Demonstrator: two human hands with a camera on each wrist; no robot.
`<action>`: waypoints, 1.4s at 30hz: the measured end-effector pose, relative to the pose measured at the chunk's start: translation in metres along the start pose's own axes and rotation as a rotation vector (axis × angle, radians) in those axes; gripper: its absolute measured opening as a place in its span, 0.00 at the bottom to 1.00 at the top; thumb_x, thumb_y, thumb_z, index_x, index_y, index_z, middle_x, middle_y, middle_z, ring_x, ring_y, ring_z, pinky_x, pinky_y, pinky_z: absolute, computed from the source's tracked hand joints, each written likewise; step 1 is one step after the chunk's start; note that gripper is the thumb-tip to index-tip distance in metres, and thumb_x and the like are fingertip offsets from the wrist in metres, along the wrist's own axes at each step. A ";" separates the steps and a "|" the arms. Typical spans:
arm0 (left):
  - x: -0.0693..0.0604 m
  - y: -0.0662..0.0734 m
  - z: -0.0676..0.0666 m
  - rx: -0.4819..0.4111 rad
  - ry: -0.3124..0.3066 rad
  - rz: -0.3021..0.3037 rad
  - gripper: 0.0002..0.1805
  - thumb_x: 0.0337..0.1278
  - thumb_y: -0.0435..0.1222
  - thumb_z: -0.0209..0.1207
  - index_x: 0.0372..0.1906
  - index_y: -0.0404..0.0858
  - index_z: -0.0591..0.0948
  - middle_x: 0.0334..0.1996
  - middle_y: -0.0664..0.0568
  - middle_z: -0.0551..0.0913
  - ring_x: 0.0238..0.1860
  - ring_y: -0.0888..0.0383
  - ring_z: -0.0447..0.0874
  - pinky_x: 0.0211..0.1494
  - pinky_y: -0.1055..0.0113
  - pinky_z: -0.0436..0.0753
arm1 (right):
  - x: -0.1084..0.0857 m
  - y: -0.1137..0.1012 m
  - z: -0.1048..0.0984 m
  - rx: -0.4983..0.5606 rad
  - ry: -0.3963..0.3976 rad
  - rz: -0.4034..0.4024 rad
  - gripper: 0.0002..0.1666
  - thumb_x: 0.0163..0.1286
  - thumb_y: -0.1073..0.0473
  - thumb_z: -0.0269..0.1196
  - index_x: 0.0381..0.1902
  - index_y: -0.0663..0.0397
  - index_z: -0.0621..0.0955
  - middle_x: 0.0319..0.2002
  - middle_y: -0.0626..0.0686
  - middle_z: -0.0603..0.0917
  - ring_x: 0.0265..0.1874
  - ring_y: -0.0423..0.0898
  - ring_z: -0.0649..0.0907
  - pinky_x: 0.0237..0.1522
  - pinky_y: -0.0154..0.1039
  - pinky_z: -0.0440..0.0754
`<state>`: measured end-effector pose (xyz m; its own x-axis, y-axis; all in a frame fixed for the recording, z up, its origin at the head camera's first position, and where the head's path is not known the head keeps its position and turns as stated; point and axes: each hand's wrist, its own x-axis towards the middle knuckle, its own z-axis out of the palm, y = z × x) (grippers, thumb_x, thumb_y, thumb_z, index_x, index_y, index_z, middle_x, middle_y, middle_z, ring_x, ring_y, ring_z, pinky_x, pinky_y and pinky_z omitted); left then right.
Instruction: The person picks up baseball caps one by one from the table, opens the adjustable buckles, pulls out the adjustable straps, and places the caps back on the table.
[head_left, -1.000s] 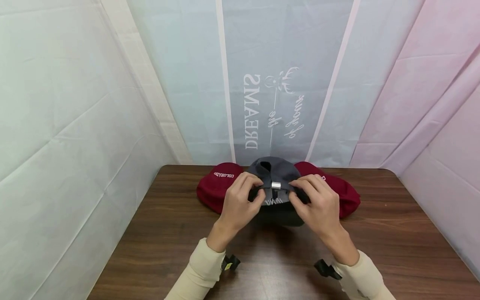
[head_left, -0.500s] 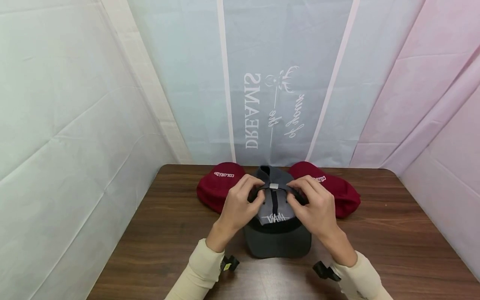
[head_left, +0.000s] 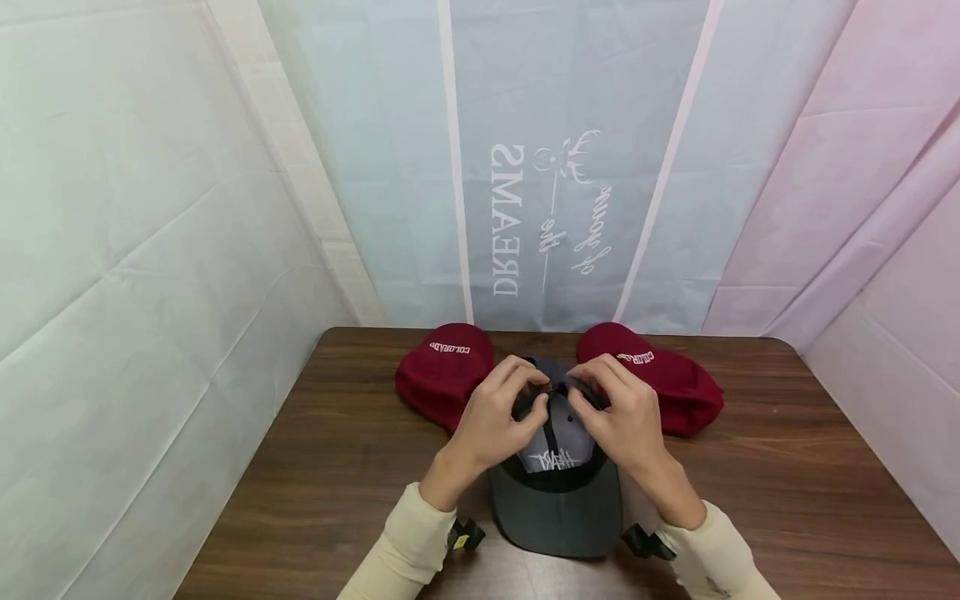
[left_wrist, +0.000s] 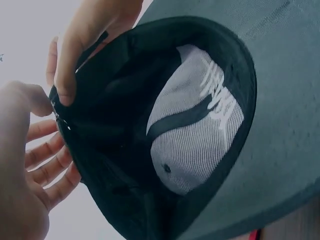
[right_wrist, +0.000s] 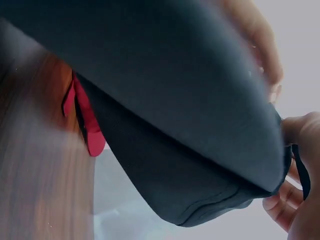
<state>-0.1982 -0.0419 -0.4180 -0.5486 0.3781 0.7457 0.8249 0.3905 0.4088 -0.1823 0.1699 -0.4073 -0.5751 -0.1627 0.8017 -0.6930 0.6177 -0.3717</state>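
A grey baseball cap (head_left: 558, 517) with a dark brim is held up over the table, its hollow inside facing me and the brim pointing down. White mirrored lettering shows through the front panel. My left hand (head_left: 491, 412) pinches the back strap near its middle. On the other side my right hand (head_left: 624, 417) pinches the same dark strap (head_left: 581, 385) between thumb and fingers. The fingertips of both hands are close together. In the left wrist view the cap's inside (left_wrist: 125, 105) lies beyond the fingers. Fingers largely hide the buckle in the head view.
Two dark red caps with white COLORADO lettering lie at the back of the brown wooden table (head_left: 322, 483): one red cap (head_left: 438, 375) to the left, another red cap (head_left: 678, 383) to the right. Printed cloth (head_left: 397, 167) hangs behind the table, with pale cloth on both sides.
The grey cap has tilted so its brim swings down toward me and its inside shows more. My hands have drawn closer together on the strap, and the silver buckle has gone from sight.
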 end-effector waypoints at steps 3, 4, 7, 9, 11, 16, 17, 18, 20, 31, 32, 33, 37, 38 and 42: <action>0.000 0.003 0.002 -0.012 -0.007 0.003 0.10 0.65 0.32 0.67 0.50 0.37 0.85 0.47 0.50 0.83 0.41 0.58 0.82 0.48 0.75 0.84 | -0.001 0.000 0.001 0.004 -0.010 -0.011 0.11 0.60 0.71 0.73 0.39 0.54 0.87 0.34 0.50 0.85 0.23 0.39 0.75 0.28 0.29 0.75; 0.001 0.004 0.003 -0.014 -0.007 0.002 0.10 0.66 0.33 0.67 0.50 0.37 0.84 0.47 0.49 0.83 0.41 0.58 0.82 0.48 0.75 0.84 | -0.001 0.000 0.001 0.006 -0.014 -0.016 0.11 0.60 0.71 0.73 0.40 0.54 0.87 0.35 0.50 0.85 0.24 0.39 0.76 0.29 0.28 0.76; 0.002 0.006 0.004 -0.010 -0.004 -0.001 0.10 0.68 0.35 0.68 0.49 0.38 0.85 0.46 0.50 0.83 0.40 0.59 0.82 0.48 0.76 0.84 | -0.001 0.000 0.002 0.012 -0.023 -0.040 0.12 0.59 0.70 0.75 0.40 0.55 0.87 0.36 0.51 0.85 0.24 0.39 0.77 0.29 0.29 0.77; 0.003 0.007 0.004 -0.002 -0.005 -0.003 0.09 0.69 0.36 0.69 0.49 0.38 0.85 0.46 0.50 0.83 0.40 0.59 0.82 0.47 0.77 0.83 | 0.000 -0.001 0.002 0.017 -0.028 -0.058 0.13 0.57 0.70 0.77 0.40 0.54 0.88 0.36 0.51 0.86 0.24 0.40 0.78 0.29 0.30 0.77; 0.004 0.007 0.004 0.005 -0.007 -0.008 0.08 0.69 0.37 0.69 0.48 0.39 0.85 0.45 0.51 0.83 0.39 0.60 0.82 0.46 0.77 0.83 | 0.000 -0.001 0.003 0.019 -0.034 -0.069 0.14 0.56 0.69 0.78 0.40 0.54 0.88 0.37 0.51 0.86 0.25 0.40 0.78 0.30 0.31 0.77; 0.003 0.007 0.004 -0.015 -0.024 -0.050 0.05 0.73 0.37 0.65 0.47 0.40 0.84 0.44 0.52 0.83 0.39 0.61 0.81 0.44 0.70 0.87 | -0.001 -0.002 0.003 0.023 -0.041 -0.066 0.13 0.57 0.69 0.76 0.41 0.52 0.89 0.38 0.50 0.87 0.29 0.42 0.83 0.35 0.33 0.82; 0.003 0.007 0.004 -0.023 -0.030 -0.060 0.05 0.74 0.37 0.64 0.47 0.40 0.84 0.44 0.52 0.83 0.39 0.61 0.81 0.43 0.68 0.87 | -0.001 -0.002 0.003 0.022 -0.042 -0.063 0.13 0.57 0.69 0.76 0.41 0.52 0.89 0.38 0.50 0.87 0.29 0.43 0.84 0.36 0.33 0.83; 0.002 0.007 0.004 -0.032 -0.034 -0.069 0.05 0.75 0.36 0.64 0.47 0.40 0.84 0.44 0.52 0.83 0.39 0.61 0.81 0.43 0.67 0.88 | -0.001 -0.002 0.003 0.025 -0.041 -0.063 0.14 0.57 0.69 0.76 0.41 0.52 0.89 0.38 0.50 0.87 0.29 0.43 0.84 0.36 0.33 0.84; 0.002 0.006 0.004 -0.047 -0.036 -0.085 0.04 0.76 0.36 0.62 0.47 0.40 0.83 0.45 0.52 0.83 0.39 0.62 0.81 0.43 0.66 0.87 | -0.001 -0.002 0.003 0.026 -0.039 -0.060 0.14 0.57 0.69 0.76 0.40 0.52 0.89 0.38 0.50 0.87 0.30 0.43 0.84 0.37 0.33 0.84; 0.001 0.006 0.002 -0.060 -0.042 -0.122 0.02 0.72 0.33 0.62 0.42 0.38 0.84 0.38 0.52 0.83 0.35 0.59 0.81 0.40 0.70 0.86 | -0.002 -0.003 0.004 0.046 -0.021 -0.049 0.11 0.57 0.71 0.74 0.38 0.56 0.88 0.37 0.51 0.87 0.26 0.42 0.81 0.33 0.31 0.81; 0.002 0.006 0.001 -0.053 -0.041 -0.127 0.02 0.72 0.32 0.63 0.41 0.38 0.84 0.37 0.52 0.82 0.34 0.59 0.81 0.40 0.70 0.86 | -0.002 -0.003 0.004 0.047 -0.023 -0.047 0.11 0.57 0.71 0.75 0.38 0.55 0.88 0.37 0.51 0.87 0.27 0.42 0.82 0.34 0.30 0.81; 0.002 0.007 0.001 -0.047 -0.035 -0.132 0.01 0.72 0.32 0.63 0.41 0.38 0.84 0.37 0.52 0.82 0.34 0.59 0.81 0.39 0.70 0.86 | -0.002 -0.003 0.005 0.049 -0.025 -0.049 0.11 0.58 0.70 0.75 0.38 0.55 0.89 0.38 0.51 0.87 0.28 0.42 0.82 0.35 0.31 0.82; 0.003 0.008 0.001 -0.031 -0.003 -0.136 0.03 0.70 0.30 0.63 0.39 0.39 0.83 0.36 0.52 0.83 0.33 0.58 0.81 0.37 0.65 0.87 | -0.002 -0.002 0.007 0.052 -0.040 -0.083 0.14 0.55 0.71 0.77 0.39 0.55 0.89 0.41 0.53 0.87 0.36 0.46 0.84 0.42 0.33 0.83; 0.003 0.008 0.002 -0.031 0.005 -0.134 0.03 0.70 0.29 0.63 0.38 0.39 0.83 0.36 0.52 0.83 0.33 0.58 0.82 0.36 0.64 0.87 | -0.002 -0.002 0.008 0.047 -0.045 -0.092 0.14 0.54 0.70 0.78 0.39 0.55 0.89 0.42 0.53 0.87 0.38 0.47 0.84 0.43 0.34 0.83; 0.004 0.009 0.003 -0.028 0.025 -0.123 0.04 0.70 0.28 0.63 0.38 0.39 0.83 0.36 0.52 0.83 0.33 0.59 0.82 0.37 0.65 0.87 | -0.002 -0.002 0.009 0.015 -0.066 -0.112 0.16 0.52 0.69 0.80 0.39 0.55 0.89 0.44 0.54 0.88 0.41 0.48 0.84 0.41 0.39 0.85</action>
<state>-0.1933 -0.0347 -0.4131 -0.6427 0.3078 0.7016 0.7552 0.4086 0.5126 -0.1831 0.1622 -0.4125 -0.5210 -0.2808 0.8061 -0.7606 0.5813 -0.2891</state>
